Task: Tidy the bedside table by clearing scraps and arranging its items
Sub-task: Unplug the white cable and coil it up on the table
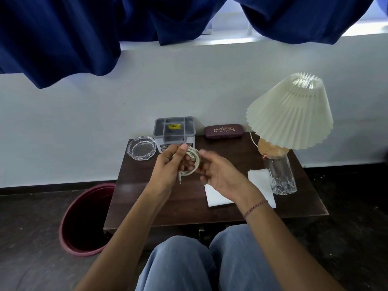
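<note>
A white cable (192, 162) is wound into a small coil above the dark wooden bedside table (147, 198). My left hand (170, 166) grips the coil, with the thumb up and one plug end hanging below the fist. My right hand (218, 173) is right beside the coil, fingers spread and touching its right edge. A white paper sheet (216, 196) lies flat on the table under my right wrist. At the back stand a grey compartment organiser (174, 131), a glass ashtray (141, 148) and a maroon glasses case (223, 131).
A lamp with a pleated cream shade (291, 112) stands at the back right of the table. A tall clear glass (280, 175) sits in front of it. A maroon waste bin (84, 219) stands on the floor to the table's left. Blue curtains hang above.
</note>
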The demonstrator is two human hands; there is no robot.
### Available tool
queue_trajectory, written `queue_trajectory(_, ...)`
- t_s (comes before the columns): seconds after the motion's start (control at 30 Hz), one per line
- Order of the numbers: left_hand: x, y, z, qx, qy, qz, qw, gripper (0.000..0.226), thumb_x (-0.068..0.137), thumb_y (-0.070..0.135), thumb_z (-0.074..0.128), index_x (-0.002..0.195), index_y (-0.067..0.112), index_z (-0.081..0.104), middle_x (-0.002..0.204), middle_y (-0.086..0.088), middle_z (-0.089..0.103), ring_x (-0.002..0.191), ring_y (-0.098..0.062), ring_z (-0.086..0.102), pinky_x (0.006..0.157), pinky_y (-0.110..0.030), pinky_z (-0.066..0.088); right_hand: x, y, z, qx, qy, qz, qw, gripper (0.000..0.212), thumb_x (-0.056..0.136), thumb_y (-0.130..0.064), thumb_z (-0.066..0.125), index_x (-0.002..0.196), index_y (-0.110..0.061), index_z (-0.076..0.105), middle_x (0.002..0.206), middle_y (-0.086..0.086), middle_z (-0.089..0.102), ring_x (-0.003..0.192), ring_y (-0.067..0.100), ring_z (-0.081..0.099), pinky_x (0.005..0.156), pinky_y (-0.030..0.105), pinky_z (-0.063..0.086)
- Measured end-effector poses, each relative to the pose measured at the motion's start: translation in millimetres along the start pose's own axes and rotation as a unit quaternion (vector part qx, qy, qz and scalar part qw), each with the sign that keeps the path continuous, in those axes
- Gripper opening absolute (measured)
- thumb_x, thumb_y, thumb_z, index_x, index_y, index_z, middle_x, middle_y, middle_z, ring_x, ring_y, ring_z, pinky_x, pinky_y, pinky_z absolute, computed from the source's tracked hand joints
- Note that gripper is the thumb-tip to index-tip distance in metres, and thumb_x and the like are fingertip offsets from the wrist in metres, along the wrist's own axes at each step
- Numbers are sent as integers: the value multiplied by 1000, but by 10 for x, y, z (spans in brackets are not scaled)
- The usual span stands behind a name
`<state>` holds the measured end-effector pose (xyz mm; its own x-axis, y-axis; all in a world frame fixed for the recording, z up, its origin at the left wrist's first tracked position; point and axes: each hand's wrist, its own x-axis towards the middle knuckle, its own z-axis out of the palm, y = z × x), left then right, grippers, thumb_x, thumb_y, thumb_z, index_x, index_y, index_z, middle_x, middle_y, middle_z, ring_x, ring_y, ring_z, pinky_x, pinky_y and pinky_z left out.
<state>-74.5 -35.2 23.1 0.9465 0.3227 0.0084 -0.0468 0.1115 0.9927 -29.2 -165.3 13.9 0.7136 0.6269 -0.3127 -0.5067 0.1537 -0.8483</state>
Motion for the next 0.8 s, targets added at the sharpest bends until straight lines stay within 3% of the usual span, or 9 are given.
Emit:
queue_trajectory(0.07, -35, 7, -16, 14, -25, -3, 1000, 29, 94, 20, 46, 87, -5, 58, 66, -1, 61, 51, -6, 57, 52, -16, 48, 7, -32, -50, 17, -24, 36, 999, 26, 91, -41, 47, 93, -22, 64, 81, -1, 62, 68, 7, 54, 57, 21, 36)
queue_trajectory(0.17, -111, 10, -11, 38, -55, 13, 998, 35, 94, 21, 45, 99, -13, 54, 76, -12, 56, 63, -19, 55, 58, -22, 50, 23, -81, -108, -27, -51, 63, 996, 29, 95, -38, 43, 94, -17, 63, 78, 2, 57, 59, 8, 43, 48, 18, 32)
queue_trajectory(0.33, -128, 49, -49, 83, -92, 28, 992, 38, 91, 28, 45, 90, -9, 53, 78, -18, 53, 71, -29, 49, 63, -40, 44, 14, -174, -202, -27, -85, 76, 993, 12, 83, -24, 58, 92, -18, 62, 74, -1, 58, 52, 4, 41, 43, 14, 33)
queue_trajectory(0.43, -108, 64, -86, 131, -122, 41, 983, 24, 95, 20, 44, 74, 12, 52, 66, -1, 47, 59, -4, 46, 53, -22, 42, 34, -183, -227, 5, -52, 82, 995, 9, 82, -13, 60, 90, -17, 60, 67, -4, 61, 51, 4, 45, 44, 14, 34)
queue_trajectory(0.5, -96, 61, -125, 155, -145, 46, 976, 25, 96, 14, 43, 72, 15, 50, 67, 4, 48, 58, 1, 46, 57, -16, 42, 27, -193, -236, -17, -51, 91, 994, 4, 85, -15, 59, 86, -18, 61, 67, -5, 60, 51, 3, 45, 44, 14, 34)
queue_trajectory(0.6, -110, 56, -185, 197, -196, 53, 959, 21, 95, 13, 45, 76, 10, 55, 67, 8, 54, 64, -2, 50, 65, -17, 44, 7, -207, -242, -91, -90, 111, 985, 8, 79, -28, 63, 81, -20, 63, 70, -6, 59, 52, 2, 41, 45, 12, 32)
queue_trajectory(0.67, -127, 42, -210, 225, -214, 68, 948, 21, 95, 18, 47, 79, 8, 57, 66, 7, 58, 66, -8, 52, 64, -22, 44, 14, -202, -247, -112, -89, 118, 983, 4, 83, -22, 61, 80, -20, 59, 70, -5, 56, 51, 1, 39, 44, 12, 31)
queue_trajectory(0.73, -139, 16, -229, 271, -224, 92, 932, 24, 92, 25, 47, 79, 8, 56, 67, -7, 56, 66, -22, 50, 65, -32, 42, 36, -192, -257, -131, -61, 115, 983, 16, 86, -12, 61, 77, -22, 51, 71, -3, 51, 52, 3, 39, 44, 12, 29)
queue_trajectory(0.8, -140, -30, -260, 331, -235, 112, 907, 25, 92, 30, 44, 75, 14, 52, 66, -8, 52, 66, -21, 48, 66, -34, 41, 50, -185, -236, -180, -30, 91, 979, 25, 84, -10, 65, 72, -22, 46, 75, 3, 51, 64, 11, 45, 53, 16, 36)
